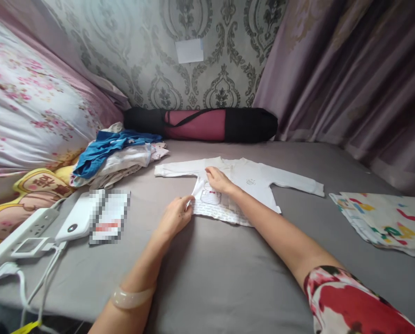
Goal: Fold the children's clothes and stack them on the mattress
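A small white long-sleeved shirt [259, 185] lies spread on the grey sheet with its sleeves out to both sides. A printed figure and lines of writing mark its front near the hem. My left hand [179, 214] pinches the shirt's lower left corner between thumb and fingers. Across the upper left of the chest, my right hand [218, 179] rests on the cloth, fingers stretched toward the left sleeve. My right forearm hides part of the shirt's lower front.
Piled clothes [117, 155] lie at the left, near a yellow cushion [43, 185]. A power strip [22, 241], white power bank [78, 218] and cables are at front left. Folded patterned cloth [385, 220] is on the right. A black-and-red long bag [200, 124] lies along the wall.
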`<state>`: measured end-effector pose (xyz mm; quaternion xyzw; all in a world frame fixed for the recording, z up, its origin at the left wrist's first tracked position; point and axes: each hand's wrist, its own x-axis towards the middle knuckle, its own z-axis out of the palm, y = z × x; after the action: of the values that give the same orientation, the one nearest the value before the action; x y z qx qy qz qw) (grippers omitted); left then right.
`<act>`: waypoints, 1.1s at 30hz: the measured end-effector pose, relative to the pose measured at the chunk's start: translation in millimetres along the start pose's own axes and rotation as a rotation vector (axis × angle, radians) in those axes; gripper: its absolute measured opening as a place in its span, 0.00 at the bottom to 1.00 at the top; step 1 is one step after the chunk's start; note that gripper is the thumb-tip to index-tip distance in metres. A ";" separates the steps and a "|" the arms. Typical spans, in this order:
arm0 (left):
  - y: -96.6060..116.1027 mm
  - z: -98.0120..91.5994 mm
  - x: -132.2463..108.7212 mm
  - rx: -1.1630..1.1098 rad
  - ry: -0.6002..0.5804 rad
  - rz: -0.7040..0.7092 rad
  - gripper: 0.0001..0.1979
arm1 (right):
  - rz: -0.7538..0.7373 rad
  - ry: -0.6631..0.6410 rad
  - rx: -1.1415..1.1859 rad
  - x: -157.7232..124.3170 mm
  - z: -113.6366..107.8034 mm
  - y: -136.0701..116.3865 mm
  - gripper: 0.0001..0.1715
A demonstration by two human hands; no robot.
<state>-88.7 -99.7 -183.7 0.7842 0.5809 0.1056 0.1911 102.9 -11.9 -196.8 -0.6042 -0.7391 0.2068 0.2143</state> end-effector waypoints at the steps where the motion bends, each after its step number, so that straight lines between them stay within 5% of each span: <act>1: -0.5 0.5 -0.2 -0.012 0.008 -0.001 0.19 | 0.004 0.001 -0.048 -8.2 1.9 0.2 0.26; 7: -5.9 1.1 1.1 -0.079 0.012 0.008 0.20 | -0.009 -0.034 -0.264 -38.1 22.8 -7.8 0.40; 14: -21.4 3.4 5.2 -0.184 -0.030 0.022 0.17 | -0.023 -0.073 -0.256 -58.7 32.9 -34.3 0.42; 24: -35.5 2.2 9.7 -0.142 0.173 -0.132 0.19 | -0.086 -0.128 -0.181 -108.3 59.1 -85.5 0.40; 30: -33.3 4.4 10.0 -0.151 0.214 -0.140 0.20 | -0.354 -0.272 -0.021 -142.4 49.4 -98.6 0.42; 33: -31.7 5.3 10.6 -0.170 0.252 -0.130 0.19 | -0.508 -0.408 0.055 -151.7 31.1 -96.4 0.35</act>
<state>-111.0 -82.5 -202.5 0.7064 0.6388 0.2395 0.1887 34.7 -180.0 -178.1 -0.3408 -0.8880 0.2834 0.1227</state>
